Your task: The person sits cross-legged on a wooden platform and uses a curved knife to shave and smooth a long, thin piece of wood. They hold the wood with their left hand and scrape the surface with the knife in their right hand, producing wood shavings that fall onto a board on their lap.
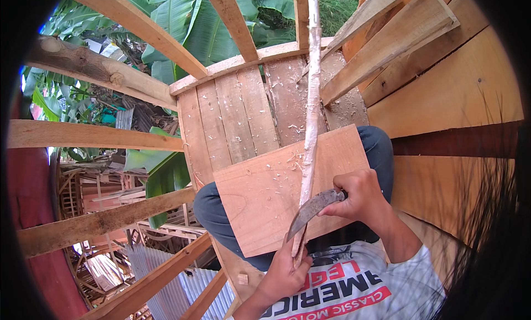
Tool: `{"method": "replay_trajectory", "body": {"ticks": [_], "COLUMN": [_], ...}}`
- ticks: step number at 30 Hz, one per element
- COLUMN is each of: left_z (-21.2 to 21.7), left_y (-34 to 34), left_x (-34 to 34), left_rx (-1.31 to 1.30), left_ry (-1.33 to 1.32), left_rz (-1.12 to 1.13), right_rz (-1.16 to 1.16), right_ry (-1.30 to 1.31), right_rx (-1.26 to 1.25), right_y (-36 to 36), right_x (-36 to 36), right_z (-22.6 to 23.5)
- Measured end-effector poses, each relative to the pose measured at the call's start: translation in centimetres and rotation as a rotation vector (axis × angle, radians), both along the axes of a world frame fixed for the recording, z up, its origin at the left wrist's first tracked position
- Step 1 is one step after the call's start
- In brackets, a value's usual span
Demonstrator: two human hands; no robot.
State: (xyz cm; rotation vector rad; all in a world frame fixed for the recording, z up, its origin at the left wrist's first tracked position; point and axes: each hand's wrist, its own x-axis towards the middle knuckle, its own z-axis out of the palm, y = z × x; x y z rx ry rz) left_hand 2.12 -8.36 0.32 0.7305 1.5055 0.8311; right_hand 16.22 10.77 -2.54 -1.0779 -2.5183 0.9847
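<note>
A long, pale, peeled stick [312,98] runs from my lap toward the far rail, tilted over a wooden board [260,192] that lies across my legs. My left hand [285,275] is closed around the stick's near end, close to my shirt. In my right hand [359,195] is the handle of a sickle-like knife [314,208] with a dark curved blade. The blade lies across the stick just beyond my left hand, its tip by the left fingers. Most of the knife's handle is hidden in my fist. Small shavings dot the board.
Shavings are scattered over the plank floor [240,115]. A slatted wooden railing [94,140] curves round the left and far sides, with banana leaves [182,29] outside. Several loose planks [390,43] lean at the far right, beside a wooden panel wall [453,93]. Corrugated sheets [160,270] show below left.
</note>
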Motion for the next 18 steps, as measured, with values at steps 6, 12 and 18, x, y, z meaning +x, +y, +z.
{"method": "replay_trajectory", "body": {"ticks": [6,12,18], "left_z": [0.3,0.6,0.5], "left_y": [-0.6,-0.5,-0.7], "left_x": [0.3,0.1,-0.2], "left_rx": [-0.092,-0.113,-0.083], "left_ry": [0.05,-0.008,-0.01], "left_rz": [-0.031,0.008,0.004], "right_rz": [-0.083,-0.227,-0.263], "right_ry": [-0.11,-0.126,-0.064], "right_rx": [0.079,0.196,0.161], "right_y": [2.2,4.0,3.8], "right_x": [-0.8,-0.5,-1.2], "right_z": [0.0,-0.9,-1.4]}}
